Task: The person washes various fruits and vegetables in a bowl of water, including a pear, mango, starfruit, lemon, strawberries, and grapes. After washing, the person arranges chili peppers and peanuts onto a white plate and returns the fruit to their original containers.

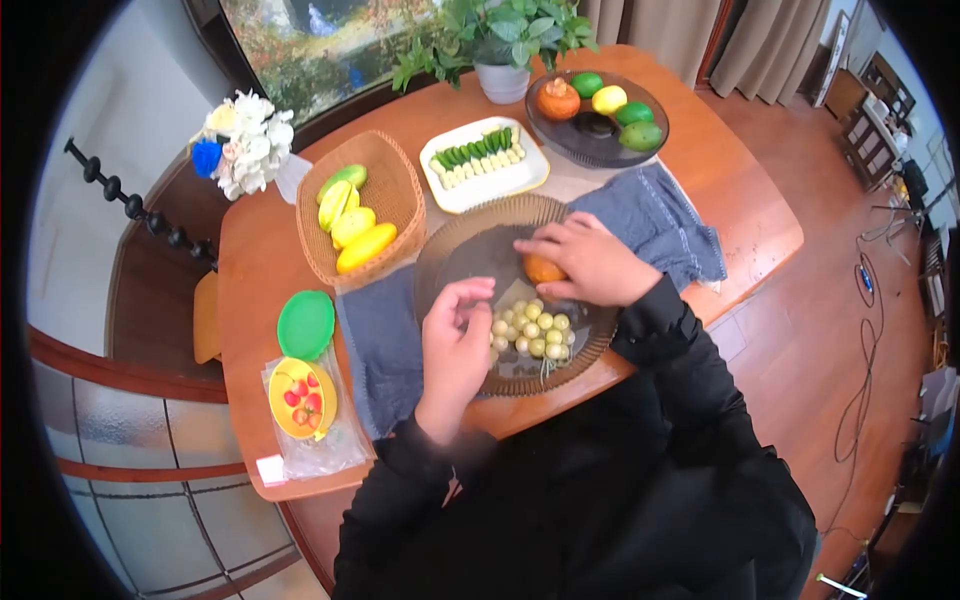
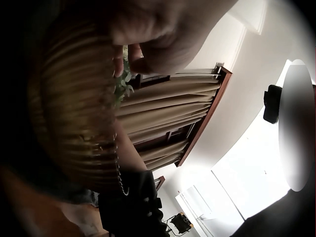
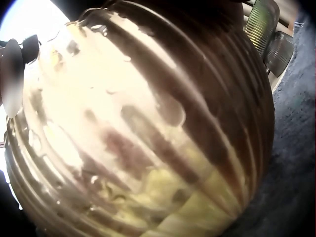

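A ribbed, see-through brown bowl [image 1: 450, 245] stands on a blue-grey cloth. Inside it, a bunch of pale green grapes [image 1: 535, 328] lies near the front, and behind the bunch is an orange [image 1: 543, 268]. My right hand [image 1: 595, 262] reaches over the bowl's right side and holds the orange, fingers over the top and thumb near the grapes. Just left of the grapes is my left hand [image 1: 457, 345], fingers loosely bent and nothing visible in them. The right wrist view is mostly filled by the bowl's ribbed wall [image 3: 197, 113], with yellow-green shapes showing through.
A wicker basket [image 1: 408, 190] of yellow fruit, a white tray [image 1: 452, 205] of sliced cucumber-like pieces and a dark plate [image 1: 570, 145] of fruit line the back. At left are a green plate [image 1: 305, 325] and a yellow bowl [image 1: 280, 405] of red fruit. A potted plant [image 1: 503, 82] stands behind.
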The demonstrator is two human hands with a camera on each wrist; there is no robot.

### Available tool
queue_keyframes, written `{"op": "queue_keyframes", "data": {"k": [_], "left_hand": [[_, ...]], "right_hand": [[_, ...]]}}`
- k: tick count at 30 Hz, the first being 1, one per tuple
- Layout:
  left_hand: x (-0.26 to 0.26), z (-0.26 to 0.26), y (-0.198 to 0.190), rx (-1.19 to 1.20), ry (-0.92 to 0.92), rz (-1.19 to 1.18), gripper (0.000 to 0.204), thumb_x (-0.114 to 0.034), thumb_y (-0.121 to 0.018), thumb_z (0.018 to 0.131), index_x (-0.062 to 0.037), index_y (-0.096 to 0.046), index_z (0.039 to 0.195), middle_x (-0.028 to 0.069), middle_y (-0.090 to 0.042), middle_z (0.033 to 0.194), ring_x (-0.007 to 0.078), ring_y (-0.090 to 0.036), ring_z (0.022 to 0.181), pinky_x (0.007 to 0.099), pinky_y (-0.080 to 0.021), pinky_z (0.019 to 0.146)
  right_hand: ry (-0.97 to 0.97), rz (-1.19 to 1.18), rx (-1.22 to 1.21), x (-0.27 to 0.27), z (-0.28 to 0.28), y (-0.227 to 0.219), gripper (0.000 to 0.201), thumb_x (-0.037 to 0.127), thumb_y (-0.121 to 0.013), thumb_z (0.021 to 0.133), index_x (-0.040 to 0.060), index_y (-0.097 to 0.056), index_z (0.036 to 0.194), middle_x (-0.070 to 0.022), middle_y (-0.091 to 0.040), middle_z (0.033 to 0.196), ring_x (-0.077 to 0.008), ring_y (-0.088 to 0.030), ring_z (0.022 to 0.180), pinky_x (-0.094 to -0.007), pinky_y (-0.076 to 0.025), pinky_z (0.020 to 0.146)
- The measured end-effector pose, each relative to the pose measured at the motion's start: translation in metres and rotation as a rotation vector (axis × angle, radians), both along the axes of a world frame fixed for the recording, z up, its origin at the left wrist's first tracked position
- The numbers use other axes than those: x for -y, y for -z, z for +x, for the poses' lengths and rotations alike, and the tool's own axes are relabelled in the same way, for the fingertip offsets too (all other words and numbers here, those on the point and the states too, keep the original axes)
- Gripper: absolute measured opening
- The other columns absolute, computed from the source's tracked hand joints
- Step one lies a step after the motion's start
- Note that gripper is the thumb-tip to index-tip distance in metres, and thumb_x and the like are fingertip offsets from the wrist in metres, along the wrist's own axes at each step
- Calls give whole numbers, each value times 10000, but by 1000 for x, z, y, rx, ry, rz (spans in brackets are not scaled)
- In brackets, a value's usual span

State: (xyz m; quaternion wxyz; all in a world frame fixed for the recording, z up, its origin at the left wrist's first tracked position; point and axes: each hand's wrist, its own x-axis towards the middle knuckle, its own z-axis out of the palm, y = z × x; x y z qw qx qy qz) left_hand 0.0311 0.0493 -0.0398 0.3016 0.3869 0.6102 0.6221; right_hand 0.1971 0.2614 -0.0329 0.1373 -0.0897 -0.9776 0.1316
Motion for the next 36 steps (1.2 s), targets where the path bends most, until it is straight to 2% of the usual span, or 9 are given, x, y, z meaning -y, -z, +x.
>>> {"op": "queue_keyframes", "data": {"k": [5,9,14,20,24,26,27,29,36], "left_hand": [[1,6,0,3,-117,233,127,90,-586,1035,-4,-664,1071,93,-717,1161,147,-677,1091,299,-525,983],[5,7,-6,44,-165,191,81,56,-600,1075,-5,-648,1050,90,-705,1101,146,-667,1015,293,-535,947],[5,8,-8,84,-271,181,107,49,-577,1074,-32,-634,1034,82,-674,1025,147,-644,899,292,-531,823],[8,8,-6,82,-398,195,102,36,-571,1092,-27,-630,1039,81,-670,1019,137,-642,867,282,-542,795],[10,11,-10,170,-451,254,85,10,-553,1096,-48,-601,1056,74,-641,1014,151,-620,825,319,-538,717],[14,12,-8,161,-517,250,82,2,-544,1093,-57,-590,1062,73,-630,1017,151,-612,800,322,-540,645],[14,14,-10,164,-535,253,81,1,-543,1094,-59,-588,1065,72,-628,1014,146,-607,788,313,-539,614],[16,11,-3,159,-565,260,62,-29,-545,1113,-62,-582,1076,71,-622,1008,134,-598,755,290,-531,537],[11,20,-14,164,-619,199,53,-81,-569,1134,-57,-602,1101,71,-646,975,132,-612,736,296,-544,543]], "right_hand": [[-42,42,-103,-2,-1,-1,366,337,-750,964,224,-717,1310,-99,-671,1272,-335,-655,1190,-480,-410,1161],[-66,34,-99,-3,1,1,357,345,-799,926,197,-711,1239,-82,-669,1235,-333,-653,1168,-482,-441,1124],[-64,-61,-47,-6,-3,0,498,365,-888,850,161,-663,1245,-91,-668,1197,-342,-676,1141,-464,-489,1061],[-178,14,-38,-7,-4,4,535,312,-918,805,125,-686,1251,-127,-670,1224,-351,-687,1164,-456,-516,1007],[-231,46,-67,-12,-7,10,374,243,-834,848,140,-716,1187,-116,-667,1190,-320,-678,1128,-451,-514,1000],[-296,46,15,-20,-6,5,547,244,-866,830,142,-670,1330,-148,-641,1365,-338,-668,1229,-446,-530,1032],[-310,51,16,-23,-8,5,547,244,-866,830,142,-670,1330,-148,-641,1365,-338,-668,1229,-446,-530,1032],[-314,31,-44,-22,-6,10,248,181,-703,933,150,-716,1179,-97,-644,1166,-303,-674,1099,-437,-543,902],[-425,-48,-27,-31,-13,-3,327,176,-712,909,158,-713,1236,-118,-624,1168,-340,-663,1099,-455,-546,894]]}}
